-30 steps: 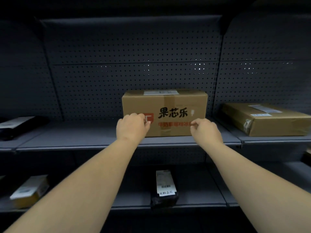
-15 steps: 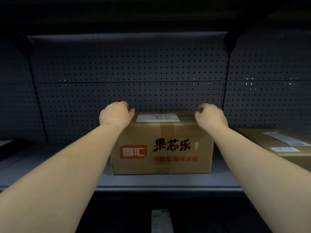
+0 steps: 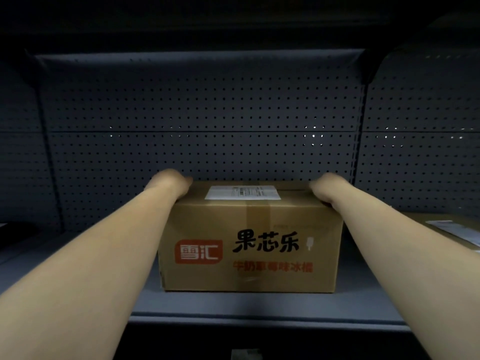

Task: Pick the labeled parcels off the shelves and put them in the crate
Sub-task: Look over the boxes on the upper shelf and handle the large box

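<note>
A brown cardboard box (image 3: pixel 249 245) with black and red print and a white shipping label (image 3: pixel 242 192) on top stands on the grey shelf (image 3: pixel 259 305). My left hand (image 3: pixel 168 184) lies over the box's top left rear corner. My right hand (image 3: pixel 328 187) lies over its top right rear corner. Both hands curl down behind the box, so the fingertips are hidden. The box rests flat on the shelf. No crate is in view.
A dark perforated back panel (image 3: pixel 207 113) rises behind the box. Another flat brown parcel with a label (image 3: pixel 457 229) lies on the shelf to the right. A dark item (image 3: pixel 15 237) sits at the far left. The top of a labeled parcel (image 3: pixel 242 354) shows on the shelf below.
My hands rose from the box's front face to its top rear corners and closed over them. The camera moved closer, so the box looks bigger.
</note>
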Available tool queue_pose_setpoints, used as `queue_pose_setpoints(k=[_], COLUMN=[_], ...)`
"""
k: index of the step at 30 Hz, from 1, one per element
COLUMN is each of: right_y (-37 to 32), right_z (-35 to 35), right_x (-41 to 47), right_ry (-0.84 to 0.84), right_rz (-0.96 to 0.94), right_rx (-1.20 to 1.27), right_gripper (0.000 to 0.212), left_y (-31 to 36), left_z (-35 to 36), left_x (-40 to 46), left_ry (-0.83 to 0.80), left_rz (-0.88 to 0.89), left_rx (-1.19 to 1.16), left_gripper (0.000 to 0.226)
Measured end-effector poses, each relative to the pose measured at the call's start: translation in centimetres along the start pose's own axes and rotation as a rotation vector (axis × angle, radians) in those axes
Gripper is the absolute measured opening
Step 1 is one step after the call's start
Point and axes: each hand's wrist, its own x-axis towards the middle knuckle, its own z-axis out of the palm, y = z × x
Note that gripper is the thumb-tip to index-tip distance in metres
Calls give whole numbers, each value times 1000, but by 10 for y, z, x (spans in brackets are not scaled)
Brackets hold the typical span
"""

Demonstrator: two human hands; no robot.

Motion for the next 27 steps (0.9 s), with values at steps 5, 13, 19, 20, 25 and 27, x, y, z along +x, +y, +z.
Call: queue_pose_setpoints(k=[5, 13, 19, 20, 25, 27], right_y=[3, 8, 14, 14, 17, 20], right_z=[0, -2, -8, -9, -10, -7], right_x=[-5, -38, -79, -86, -121, -134], right_ry=[26, 105, 244, 253, 305, 318], right_rz=[9, 138, 127, 135, 169, 195], right_rx=[69, 233, 269, 273, 296, 363], right_gripper=[38, 39, 40, 39, 44, 49], left_y=[-3, -19, -31, -33, -45, -51], left_z=[1, -11, -22, -22, -24, -26], left_x=[-3, -24, -60, -67, -101, -116], left_ry=[21, 77, 133, 140, 164, 175], left_rz=[-1, -12, -31, -38, -91, -118], left_rx=[-104, -244, -331, -342, -431, -457], left_gripper=[45, 47, 52, 53, 52, 56])
